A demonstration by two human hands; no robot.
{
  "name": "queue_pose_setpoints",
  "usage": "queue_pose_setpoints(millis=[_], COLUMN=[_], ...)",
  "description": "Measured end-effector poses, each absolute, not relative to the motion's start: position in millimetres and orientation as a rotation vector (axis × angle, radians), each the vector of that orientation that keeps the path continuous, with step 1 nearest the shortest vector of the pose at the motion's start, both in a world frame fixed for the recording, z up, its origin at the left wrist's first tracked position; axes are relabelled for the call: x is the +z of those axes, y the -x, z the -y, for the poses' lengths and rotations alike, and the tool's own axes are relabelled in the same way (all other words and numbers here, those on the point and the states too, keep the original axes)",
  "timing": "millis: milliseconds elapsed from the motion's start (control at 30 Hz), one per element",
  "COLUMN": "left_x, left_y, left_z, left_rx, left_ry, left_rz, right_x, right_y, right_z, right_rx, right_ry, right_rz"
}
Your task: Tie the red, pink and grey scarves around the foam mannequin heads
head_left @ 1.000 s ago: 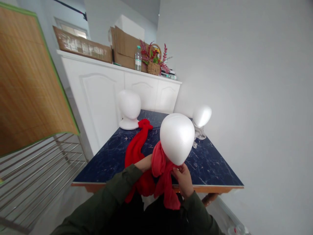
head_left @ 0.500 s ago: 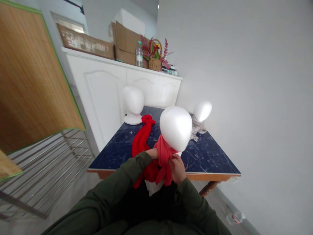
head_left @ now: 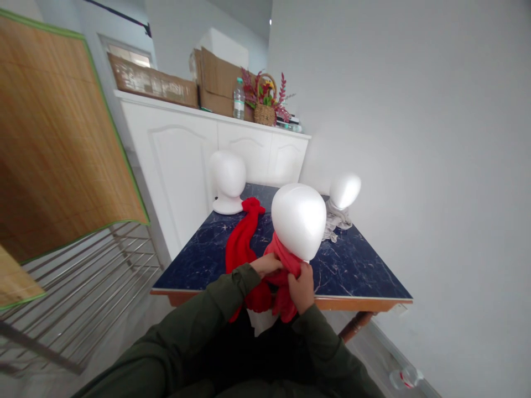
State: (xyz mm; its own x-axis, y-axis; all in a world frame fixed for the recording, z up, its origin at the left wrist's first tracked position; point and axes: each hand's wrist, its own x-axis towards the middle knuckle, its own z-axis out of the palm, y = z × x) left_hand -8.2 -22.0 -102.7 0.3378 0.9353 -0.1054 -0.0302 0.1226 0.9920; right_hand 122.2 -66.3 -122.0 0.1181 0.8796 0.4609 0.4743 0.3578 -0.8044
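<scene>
A coral-red scarf [head_left: 286, 257] wraps the neck of a white mannequin head [head_left: 297, 218] at the table's front edge, its ends hanging down. My left hand [head_left: 267, 265] pinches the scarf's front from the left side. From the right, my right hand [head_left: 302, 287] has its fingers closed on the scarf just under the head. Both hands are close together, and their fingertips are partly hidden in the cloth. A brighter red scarf [head_left: 239, 240] lies on the table left of the head, running from the back toward the front edge.
The table [head_left: 357, 271] has a dark blue marbled top. A bare white mannequin head [head_left: 228, 177] stands at back left; another white head [head_left: 345, 190] wears a grey scarf [head_left: 334, 221] at back right. A metal rack [head_left: 95, 282] is at left, a white cabinet [head_left: 178, 160] behind.
My left hand has come out from behind the scarf's hanging fold to its front. The right hand has shifted slightly, and the fold at the neck now lies flatter. The view tilted slightly.
</scene>
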Motion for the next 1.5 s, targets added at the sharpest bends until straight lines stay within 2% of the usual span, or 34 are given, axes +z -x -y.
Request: queue_pose_setpoints(millis=[167, 400, 600, 767, 967, 1100, 1167, 1367, 1500], left_x=[-95.9, -79.0, -72.7, -81.6, -79.6, -69.3, -66.6, -65.5, -66.8], left_y=[25.4, 65.8, 81.2, 56.2, 22.6, -0.7, -11.9, -28.3, -15.2], left_z=[14.0, 5.4, 17.3, 35.1, 41.5, 28.5, 19.4, -4.3, -26.0], left_rx=[0.64, 0.542, 0.708, 1.009, 1.077, 1.122, 1.11, 0.902, 0.985], left_ry=[-1.116, -1.181, -1.441, -1.318, -1.366, -1.377, -1.313, -1.032, -0.689], left_rz=[-1.038, -1.119, -1.212, -1.047, -0.772, -0.656, -0.587, -0.441, -0.533], right_x=[-127.2, -125.1, -137.1, -137.9, -126.3, -119.7, -120.0, -128.2, -129.8], right_y=[-154.5, -175.9, -167.6, -163.0, -178.9, -207.7, -223.5, -259.6, -286.3], right_z=[48.7, 16.4, 10.3, 13.4, 20.5, 27.0, 27.0, 6.8, -19.5], right_rx=[0.526, 0.447, 0.773, 0.904, 1.027, 1.408, 1.48, 1.264, 1.031], right_ry=[1.436, 1.387, 1.29, 1.237, 1.112, 0.853, 0.802, 0.891, 1.017], right_rz=[1.539, 1.607, 1.463, 1.291, 0.971, 0.805, 0.763, 0.711, 0.576])
